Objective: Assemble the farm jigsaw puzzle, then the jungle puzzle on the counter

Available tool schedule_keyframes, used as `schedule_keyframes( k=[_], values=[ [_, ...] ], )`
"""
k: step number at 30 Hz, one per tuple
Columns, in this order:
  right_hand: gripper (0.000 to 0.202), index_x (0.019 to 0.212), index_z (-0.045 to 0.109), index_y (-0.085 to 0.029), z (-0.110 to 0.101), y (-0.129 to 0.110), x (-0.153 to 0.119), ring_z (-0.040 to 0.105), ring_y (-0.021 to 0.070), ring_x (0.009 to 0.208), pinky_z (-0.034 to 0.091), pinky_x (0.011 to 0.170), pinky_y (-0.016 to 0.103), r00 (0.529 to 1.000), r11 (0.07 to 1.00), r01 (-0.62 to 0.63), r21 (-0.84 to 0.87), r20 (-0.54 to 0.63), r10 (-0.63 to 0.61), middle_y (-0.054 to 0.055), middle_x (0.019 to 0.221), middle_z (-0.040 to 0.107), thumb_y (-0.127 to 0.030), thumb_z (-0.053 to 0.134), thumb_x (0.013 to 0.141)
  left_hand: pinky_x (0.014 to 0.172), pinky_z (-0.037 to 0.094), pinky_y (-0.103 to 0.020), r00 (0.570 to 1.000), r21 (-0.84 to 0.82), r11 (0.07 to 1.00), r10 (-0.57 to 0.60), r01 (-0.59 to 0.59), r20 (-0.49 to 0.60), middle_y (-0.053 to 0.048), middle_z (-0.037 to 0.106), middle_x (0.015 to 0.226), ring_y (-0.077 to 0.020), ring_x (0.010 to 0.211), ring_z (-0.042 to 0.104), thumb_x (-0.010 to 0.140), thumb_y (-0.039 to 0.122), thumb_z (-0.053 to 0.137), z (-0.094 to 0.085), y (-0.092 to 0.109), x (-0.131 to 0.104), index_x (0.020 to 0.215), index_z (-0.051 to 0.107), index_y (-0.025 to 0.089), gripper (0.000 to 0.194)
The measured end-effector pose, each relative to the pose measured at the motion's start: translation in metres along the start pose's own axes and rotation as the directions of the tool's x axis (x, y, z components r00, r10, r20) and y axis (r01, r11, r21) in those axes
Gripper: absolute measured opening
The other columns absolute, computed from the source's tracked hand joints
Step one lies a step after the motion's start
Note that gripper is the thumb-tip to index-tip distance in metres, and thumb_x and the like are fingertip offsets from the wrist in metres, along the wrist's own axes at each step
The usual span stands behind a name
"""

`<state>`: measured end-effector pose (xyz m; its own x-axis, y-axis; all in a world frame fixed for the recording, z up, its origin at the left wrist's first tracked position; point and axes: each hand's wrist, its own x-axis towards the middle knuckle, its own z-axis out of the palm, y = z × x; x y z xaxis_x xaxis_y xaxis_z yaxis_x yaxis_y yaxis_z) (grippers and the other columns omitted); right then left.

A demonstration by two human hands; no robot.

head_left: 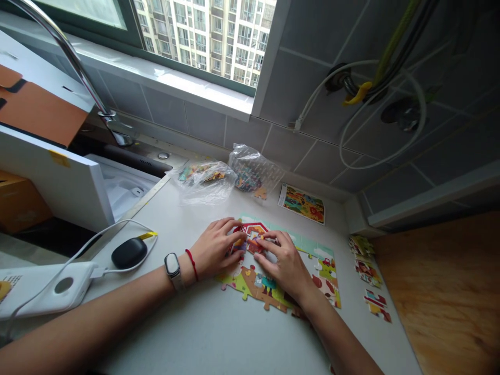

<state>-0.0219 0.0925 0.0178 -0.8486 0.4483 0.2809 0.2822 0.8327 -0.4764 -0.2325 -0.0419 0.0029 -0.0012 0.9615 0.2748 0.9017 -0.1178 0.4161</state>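
A partly joined, colourful jigsaw puzzle [250,281] lies on the white counter, with a red barn at its upper left and white gaps inside. My left hand [219,247] rests on its left side, fingers slightly spread and curved over the pieces. From the right, my right hand [283,260] pinches a small puzzle piece [255,245] between thumb and fingers, at the barn just beside the left fingertips. Loose puzzle pieces [367,268] sit in small groups along the counter's right edge.
Clear plastic bags of pieces [205,182] stand behind the puzzle, near a picture card [302,203]. At left are a black oval object [128,253], a white device [42,289] with a cable, a box panel and a sink with a faucet [78,67].
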Motion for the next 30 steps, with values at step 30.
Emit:
schedule_keyframes(
  k=[30],
  values=[
    [0.017,0.114,0.078,-0.024,0.0069,0.0078,-0.0066,0.065,0.0271,0.109,0.059,0.096,0.046,0.992,0.995,0.069,0.073,-0.115,-0.06,0.011,0.115,0.072,-0.021,0.071,0.098,0.11,0.05,-0.056,0.999,0.046,0.998,0.037,-0.036,-0.019,-0.012,0.063,0.139,-0.0352,0.133,0.055,0.098,0.033,0.067,0.0027,-0.001,-0.0014,0.127,0.073,0.03,0.03]
  ],
)
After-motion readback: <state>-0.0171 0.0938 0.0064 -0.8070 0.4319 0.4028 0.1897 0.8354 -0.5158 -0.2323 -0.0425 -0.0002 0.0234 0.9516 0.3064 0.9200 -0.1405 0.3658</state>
